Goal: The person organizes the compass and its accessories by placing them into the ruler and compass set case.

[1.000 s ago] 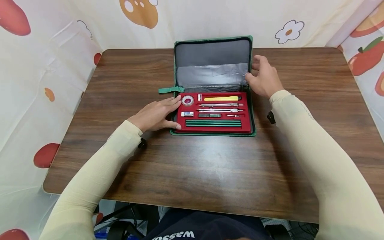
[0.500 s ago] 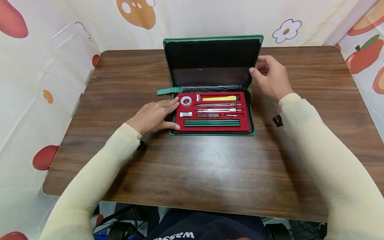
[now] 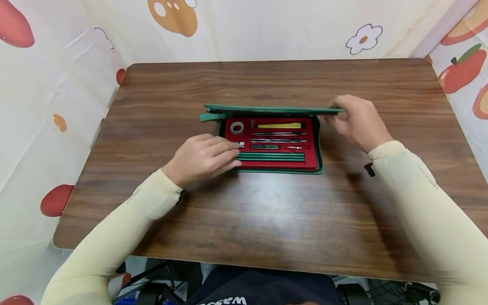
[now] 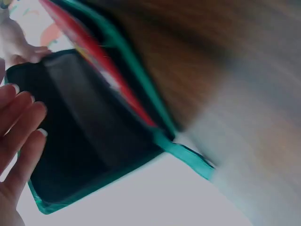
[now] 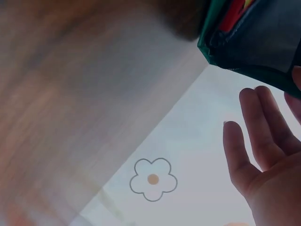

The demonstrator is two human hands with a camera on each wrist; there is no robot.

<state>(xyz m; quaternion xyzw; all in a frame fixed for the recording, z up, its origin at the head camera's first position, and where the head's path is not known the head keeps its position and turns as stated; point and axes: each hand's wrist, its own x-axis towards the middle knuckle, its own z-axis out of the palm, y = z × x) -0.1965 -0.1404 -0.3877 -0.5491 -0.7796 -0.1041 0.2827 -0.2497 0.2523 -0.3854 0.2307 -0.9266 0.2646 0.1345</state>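
A green zip case holds a red tray (image 3: 311, 146) of drawing tools. My right hand (image 3: 360, 120) pinches the right edge of its lid (image 3: 272, 109), thumb below and fingers above; the lid leans forward, partly lowered, over the tray. In the right wrist view the other fingers (image 5: 263, 125) extend off the lid. My left hand (image 3: 206, 159) lies over the tray's left edge, fingers fairly straight, partly covering a small white eraser (image 3: 241, 145). Green pencils (image 3: 270, 156), metal compasses (image 3: 278, 134), a yellow utility knife (image 3: 280, 126) and a tape roll (image 3: 231, 128) sit in the slots.
The case stands on a brown wooden table (image 3: 267, 212). A green strap (image 3: 211, 117) sticks out from its left side. Behind hangs a pale curtain (image 3: 267, 29) printed with fruit and flowers. The table's front edge is close to the person's body.
The lid has swung from standing upright down toward the front, with my right hand moving along with it. My left hand has shifted slightly right, over the tray's left edge and the eraser.
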